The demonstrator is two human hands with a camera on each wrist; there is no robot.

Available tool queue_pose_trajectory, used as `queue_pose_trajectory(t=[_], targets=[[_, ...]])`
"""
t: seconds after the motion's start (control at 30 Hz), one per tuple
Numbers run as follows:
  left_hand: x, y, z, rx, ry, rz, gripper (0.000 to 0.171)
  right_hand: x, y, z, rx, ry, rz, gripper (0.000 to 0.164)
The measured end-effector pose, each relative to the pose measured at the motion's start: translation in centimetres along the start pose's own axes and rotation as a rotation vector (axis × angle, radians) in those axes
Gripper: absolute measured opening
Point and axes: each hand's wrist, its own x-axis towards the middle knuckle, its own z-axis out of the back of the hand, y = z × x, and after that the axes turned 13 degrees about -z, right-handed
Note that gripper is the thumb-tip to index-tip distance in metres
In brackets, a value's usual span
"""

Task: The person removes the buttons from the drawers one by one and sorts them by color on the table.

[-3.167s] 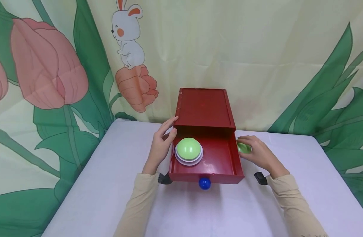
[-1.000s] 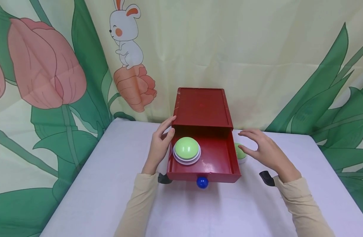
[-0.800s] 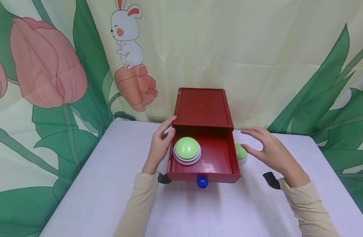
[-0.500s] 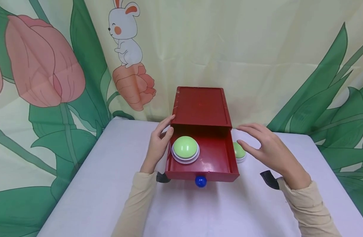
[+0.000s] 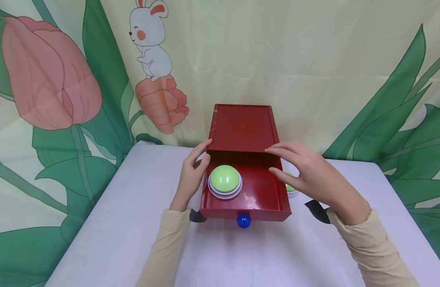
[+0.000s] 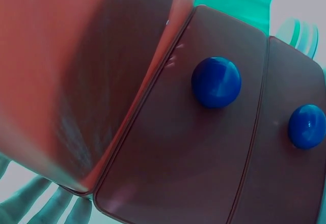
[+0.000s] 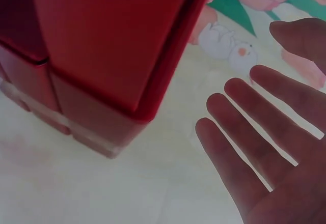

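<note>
A red drawer cabinet (image 5: 243, 127) stands on the table with its top drawer (image 5: 263, 191) pulled out. Inside that drawer, on its left side, sits a round white button with a green dome (image 5: 224, 178). A second green-domed button (image 5: 291, 184) is on the table right of the cabinet, partly hidden by my right hand. My left hand (image 5: 191, 175) rests against the cabinet's left side, fingers extended. Over the drawer's right edge hovers my right hand (image 5: 306, 169), holding nothing; its fingers are spread in the right wrist view. Blue knobs (image 6: 216, 82) mark the lower drawers.
The white table (image 5: 141, 239) runs up to a curtain (image 5: 313, 79) printed with a rabbit, a carrot and tulips. A blue knob (image 5: 243, 221) juts out from the pulled-out drawer's front.
My right hand has let go of the green-domed button on the right, drawn back, then moved left over the drawer's edge. The left hand stays at the cabinet's side.
</note>
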Motion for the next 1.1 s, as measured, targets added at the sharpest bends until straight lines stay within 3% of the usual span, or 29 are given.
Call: queue_pose_trajectory(t=[0.23,0.63,1.1], targets=[[-0.3,-0.1,0.0,0.009,0.003,0.011,0.045,1.5,1.7,-0.3,0.008,0.064,0.080,0.048],[-0.5,0.0,-0.1,-0.012,0.002,0.019,0.045,3.4,3.9,-1.3,-0.027,0.212,0.125,0.051],[0.0,0.0,-0.2,-0.013,0.002,-0.002,0.046,5.3,5.8,-2.8,-0.103,0.309,0.171,0.053]])
